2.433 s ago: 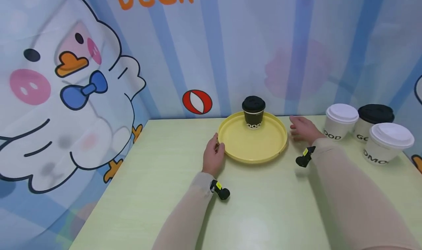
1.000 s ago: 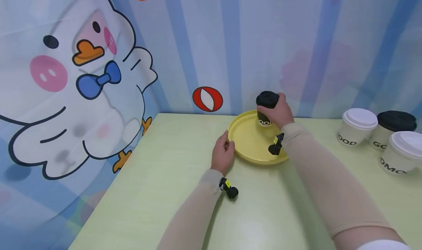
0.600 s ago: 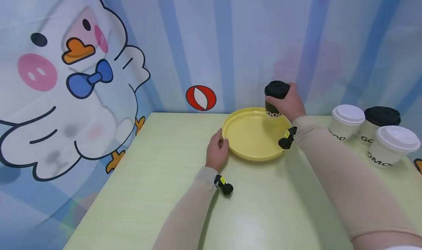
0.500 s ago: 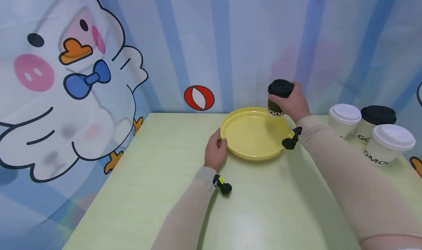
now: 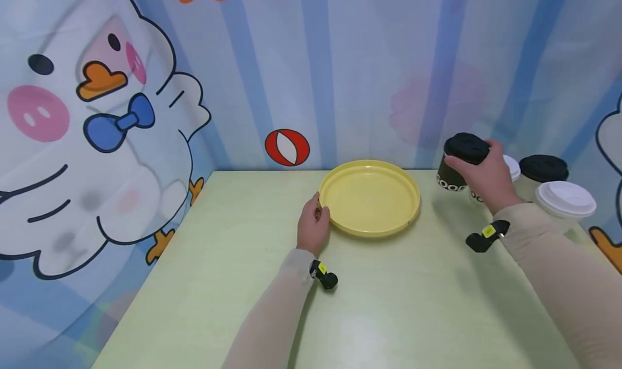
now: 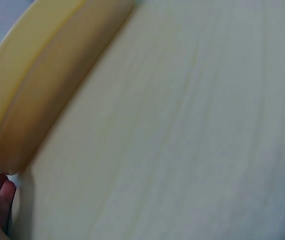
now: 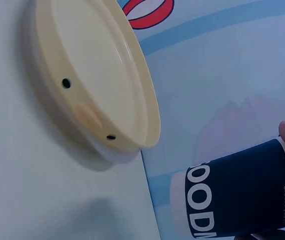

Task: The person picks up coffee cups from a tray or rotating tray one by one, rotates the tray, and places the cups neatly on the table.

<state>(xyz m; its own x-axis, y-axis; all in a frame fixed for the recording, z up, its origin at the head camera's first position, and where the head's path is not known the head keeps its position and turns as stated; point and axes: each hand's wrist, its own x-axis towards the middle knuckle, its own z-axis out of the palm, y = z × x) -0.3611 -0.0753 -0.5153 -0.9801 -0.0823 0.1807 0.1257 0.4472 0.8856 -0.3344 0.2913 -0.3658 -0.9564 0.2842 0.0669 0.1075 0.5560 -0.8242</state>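
A black paper coffee cup with a black lid is held upright in my right hand, thumb and fingers on opposite sides near the lid. It is above the table, in front of the white-lidded cup, which it partly hides. In the right wrist view, white lettering shows on the dark cup. My left hand holds the left rim of the round yellow tray. The left wrist view shows fingers at the side of the tray; much of that hand is out of frame.
On the right of the table stand a white-lidded cup, a black-lidded cup and another white-lidded cup, partly behind my right hand and sleeve. A printed cloth backdrop rises along the table's back edge.
My right hand reached over the tray, gripped the black cup, lifted it off and carried it right toward the other cups. The left hand stays at the tray's rim.
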